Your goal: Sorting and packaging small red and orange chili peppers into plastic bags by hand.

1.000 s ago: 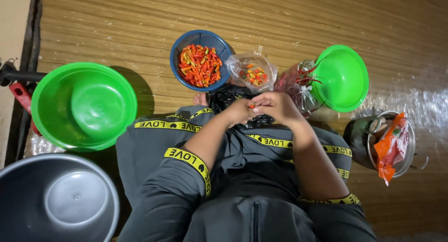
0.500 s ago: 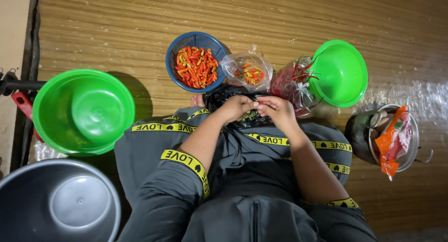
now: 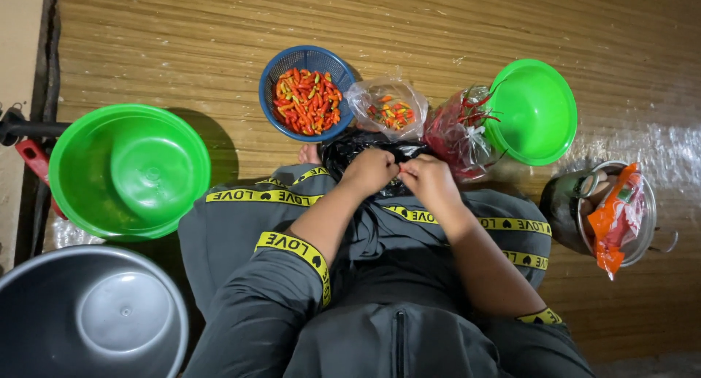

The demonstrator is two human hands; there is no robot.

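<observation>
My left hand (image 3: 371,171) and my right hand (image 3: 428,179) are close together over my lap, both with fingers closed on a black plastic bag (image 3: 349,148) that lies between my knees. Just beyond the bag stands a blue basket (image 3: 270,86) filled with red, orange and green chillies (image 3: 307,101). Beside it lies a clear plastic bag (image 3: 387,108) with a few small chillies, and to its right a clear bag of long red chillies (image 3: 456,130).
A small green bowl (image 3: 537,112) stands at the right, a large green basin (image 3: 128,170) at the left and a grey basin (image 3: 87,316) at the lower left. A metal pot (image 3: 566,203) with an orange packet (image 3: 613,217) sits at the right. Everything rests on a woven mat (image 3: 182,35).
Both hands have stayed together on the black bag, shifting slightly. The view has drifted a little, so the bowls sit slightly differently in frame.
</observation>
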